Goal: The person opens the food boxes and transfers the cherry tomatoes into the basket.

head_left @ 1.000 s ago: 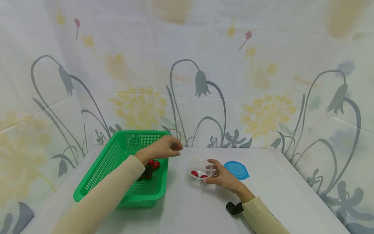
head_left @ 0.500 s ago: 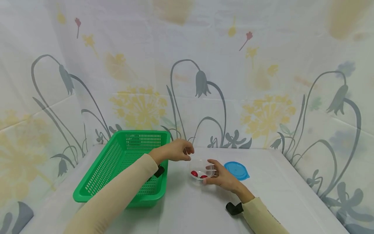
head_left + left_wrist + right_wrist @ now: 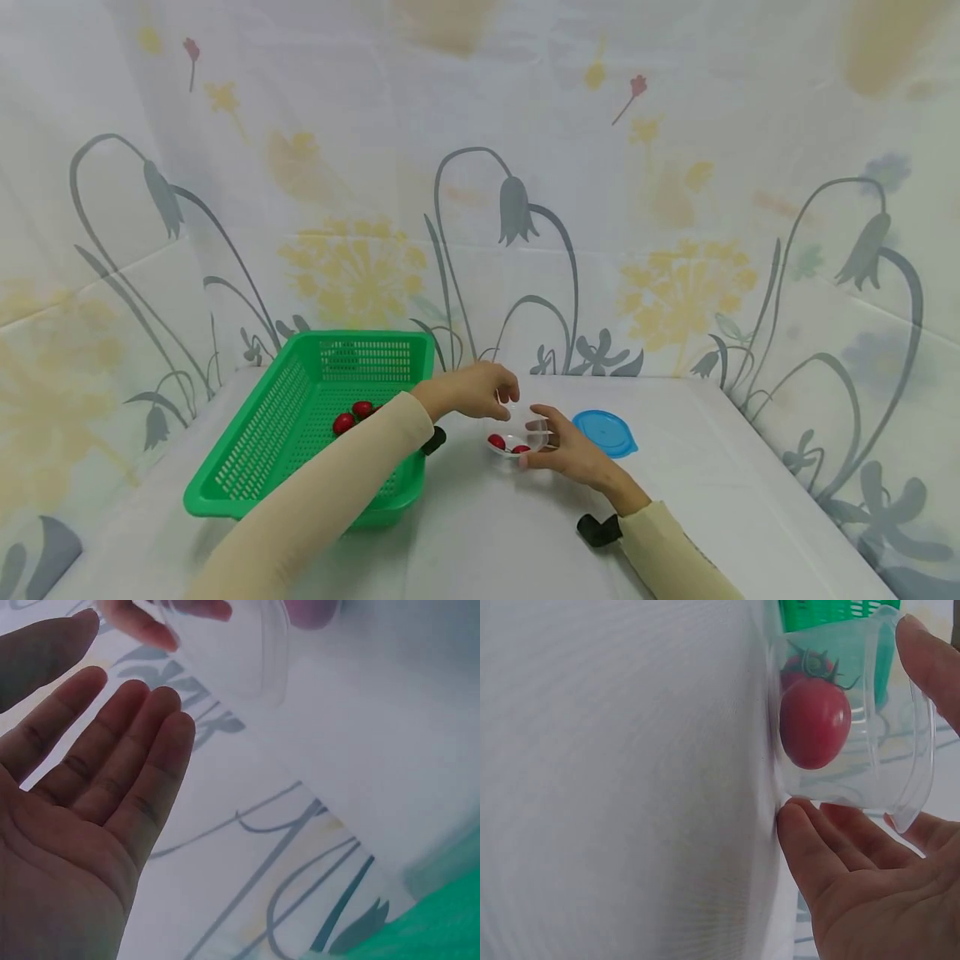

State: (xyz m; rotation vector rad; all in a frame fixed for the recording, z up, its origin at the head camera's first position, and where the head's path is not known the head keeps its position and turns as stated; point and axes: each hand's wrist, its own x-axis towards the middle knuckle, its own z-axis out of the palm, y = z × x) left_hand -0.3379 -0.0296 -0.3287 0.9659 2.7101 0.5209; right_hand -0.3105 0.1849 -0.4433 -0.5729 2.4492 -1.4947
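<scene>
A clear plastic container (image 3: 510,458) stands on the white tabletop with two cherry tomatoes inside; one red tomato (image 3: 815,724) with a green stem shows through its wall in the right wrist view. My right hand (image 3: 573,454) holds the container from the right, thumb at the near side and fingers around the far side. My left hand (image 3: 476,390) hovers just above and behind the container's left side. Its palm and nearly straight fingers (image 3: 154,761) show in the left wrist view, with nothing between them.
At the left stands a green perforated basket (image 3: 255,425) with several cherry tomatoes (image 3: 343,423), partly hidden by my left sleeve. A round blue lid (image 3: 606,433) lies behind and right of my right hand. A flower-printed cloth (image 3: 517,275) hangs behind the table.
My left hand has moved rightward from over the basket's edge to above the container. More tomatoes in the basket have come into view. The right hand stays at the container.
</scene>
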